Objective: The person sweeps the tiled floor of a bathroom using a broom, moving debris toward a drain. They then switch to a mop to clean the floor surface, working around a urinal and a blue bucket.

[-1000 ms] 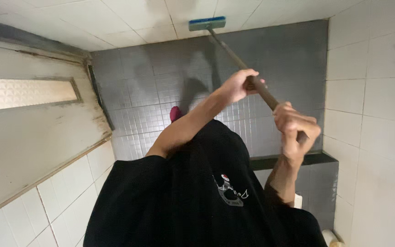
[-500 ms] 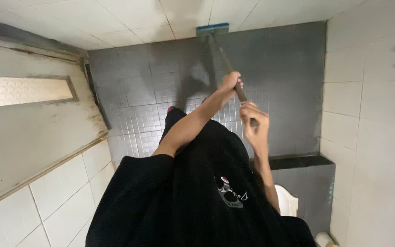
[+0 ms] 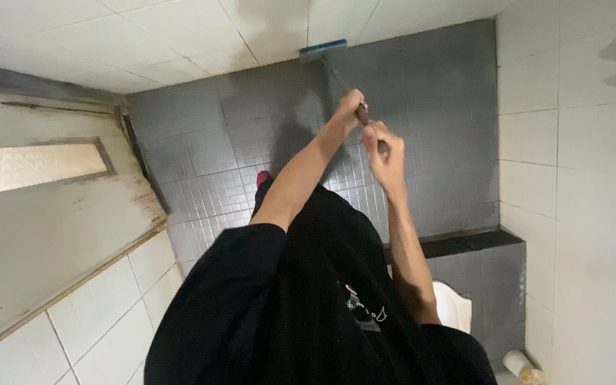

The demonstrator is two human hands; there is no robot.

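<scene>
Taking the grey mosaic floor [image 3: 201, 153] as your landmark and going from its left edge: a worn, pale door [image 3: 44, 214] with a long frosted panel stood against that edge, its lower corner stained dark where it met the small tiles. White wall tiles [image 3: 108, 306] ran below the door, on the near side of the floor.

Toward the middle of the floor, a red shoe tip [image 3: 263, 177] showed just past your black shirt [image 3: 308, 299], which carried a small pale printed emblem low on the chest — too small and folded to describe further.

Your left hand [image 3: 349, 105] was clenched around the dark handle [image 3: 362, 113] of the scrub brush, out over the far half of the floor. The brush head [image 3: 322, 49] — a blue, flat, rectangular block — lay at the floor's far edge, right where the grey tiles met the white wall tiles beyond. Just nearer you on the same handle, your right hand [image 3: 384, 151] was also wrapped tight around it, close to the left hand but not touching it as far as could be seen.

At the floor's right side, a dark raised ledge [image 3: 465, 241] crossed it. Near that ledge, a white toilet rim [image 3: 453, 305] peeked out beside your right forearm, and a pale cylindrical roll [image 3: 520, 365] sat in the corner against the right wall — no label could be made out on it.
</scene>
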